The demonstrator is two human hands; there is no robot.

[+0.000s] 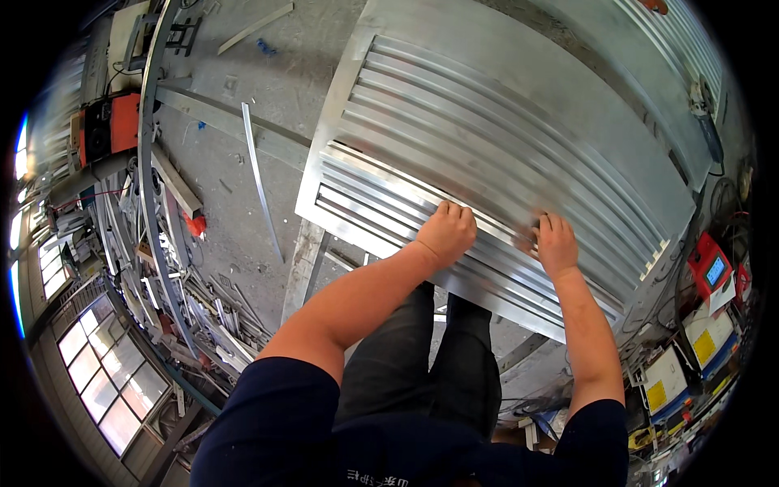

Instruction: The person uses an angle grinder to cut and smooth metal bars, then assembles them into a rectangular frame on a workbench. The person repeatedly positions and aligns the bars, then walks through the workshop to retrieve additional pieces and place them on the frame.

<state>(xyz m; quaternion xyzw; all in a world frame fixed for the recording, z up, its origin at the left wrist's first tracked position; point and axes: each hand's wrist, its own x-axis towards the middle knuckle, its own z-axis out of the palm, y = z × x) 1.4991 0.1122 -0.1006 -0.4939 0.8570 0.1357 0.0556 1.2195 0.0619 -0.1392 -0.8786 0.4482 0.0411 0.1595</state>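
A large silver metal panel [507,73] lies in front of me, with rows of long louver slats [454,114]. A bright, narrow metal strip [381,172] runs lengthwise across its near half. My left hand [448,234] is closed, its fingers curled over the strip near the middle. Further right, my right hand [557,243] is closed too, with its fingertips down at the slats. Something dark and smeared shows beside those fingertips; whether it is an object or a reflection cannot be made out.
At the far right an angle grinder [707,126] lies on another sheet. A red machine with a small screen [712,264] stands right, above other equipment and cables. Left, a long metal bar [260,178] lies near the floor, beside heaped metal offcuts [211,316] and an orange-and-black box [114,130].
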